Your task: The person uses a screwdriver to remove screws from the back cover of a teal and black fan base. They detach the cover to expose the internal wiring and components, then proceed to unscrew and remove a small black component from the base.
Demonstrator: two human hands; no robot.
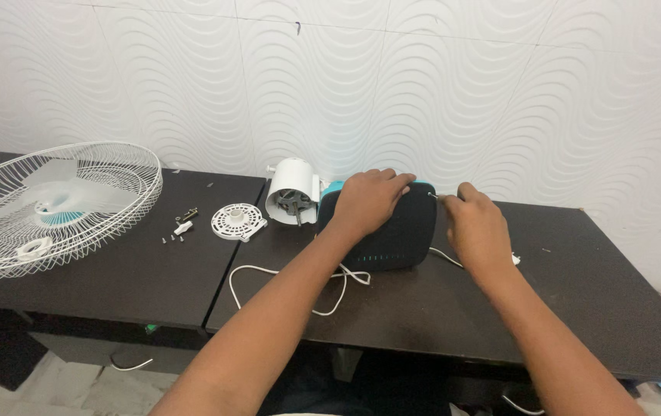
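Observation:
A dark rounded fan base [396, 235] with a teal edge lies on its side on the black table [454, 308]. My left hand [369, 199] rests on top of it, fingers curled over its upper edge. My right hand [475, 223] is at the base's right edge, fingers pinched on a small thin object that I cannot identify. A white fan motor housing [293, 191] with its shaft showing is joined to the base on the left. A white power cord [330, 281] loops across the table under my left forearm.
A white wire fan grille [53, 204] with a pale blade inside lies at the left. Between it and the motor are a round white slotted cap [238, 221], a small bracket [186, 216] and several screws [172, 239]. A wavy white wall stands behind.

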